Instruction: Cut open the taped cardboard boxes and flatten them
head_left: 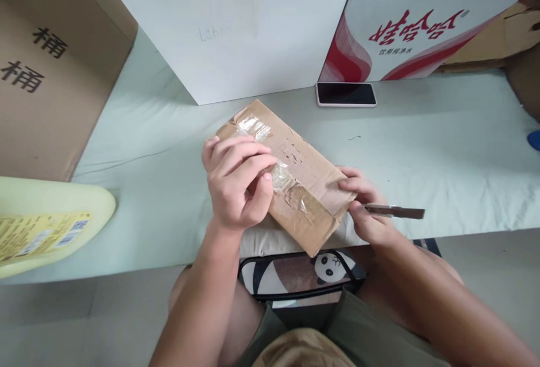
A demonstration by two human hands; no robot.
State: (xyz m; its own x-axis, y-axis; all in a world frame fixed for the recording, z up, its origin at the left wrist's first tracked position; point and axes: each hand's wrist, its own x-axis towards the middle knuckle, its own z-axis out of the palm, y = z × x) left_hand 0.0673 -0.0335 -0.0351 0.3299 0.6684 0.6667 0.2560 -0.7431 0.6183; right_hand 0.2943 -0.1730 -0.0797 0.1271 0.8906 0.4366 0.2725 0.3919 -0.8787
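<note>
A small brown cardboard box (312,181) lies tilted in front of me, its top patched with crinkled clear tape and scuffed with dark tears. Over its left end my left hand (238,181) is closed, fingers bent across the taped top and thumb at the near side. My right hand (367,204) grips the right corner, fingertips on top. A thin, flat brown piece (400,211) with a shiny part sticks out rightward from this same hand; its exact kind is unclear. The palm sides of both hands are hidden.
On the pale green cloth (447,148) lies a phone (346,94). Behind stand a white box (253,35) and a red-and-white water carton (405,30). A large brown carton (46,69) and a yellow-green container (54,221) are left. A panda-print item (299,277) is below the edge.
</note>
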